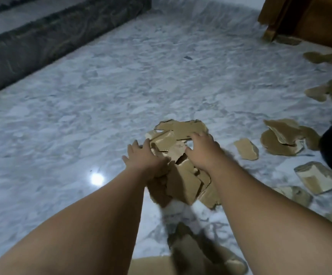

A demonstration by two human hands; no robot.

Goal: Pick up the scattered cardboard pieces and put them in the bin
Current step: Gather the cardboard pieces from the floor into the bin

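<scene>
Two bare hands reach forward over a marble floor (81,116). The left hand (141,157) presses flat against the left side of a heap of cardboard pieces (177,147), its fingers spread and pointing away from the camera. The right hand (201,150) lies palm-down on the top right of the same heap, fingers curled over the upper pieces. The hands stand apart, one on each flank, squeezing the heap between them; whether it is lifted off the floor or resting on it cannot be told.

The heap is made of several overlapping torn pieces, at least six, though blur keeps the count from being exact. They are tan-brown, flat, with ragged edges; a few show a paler torn layer along the rim.

More pieces lie loose to the right. One small piece (246,148) sits just beside the heap. Beyond it is a stack of two or three larger pieces (284,137). Nearer the camera, a piece with a pale border (318,177) lies flat, and another (294,194) lies beside it. Two further pieces lie at the right edge, one (328,92) farther off and one (328,57) beyond that. Blurred brown pieces (196,253) show at the bottom, between the forearms.

A dark stone strip (42,42) runs across the upper left. A wooden piece of furniture (300,16) stands at the upper right. One round light glare (97,179) shines on the floor left of the arms.
</scene>
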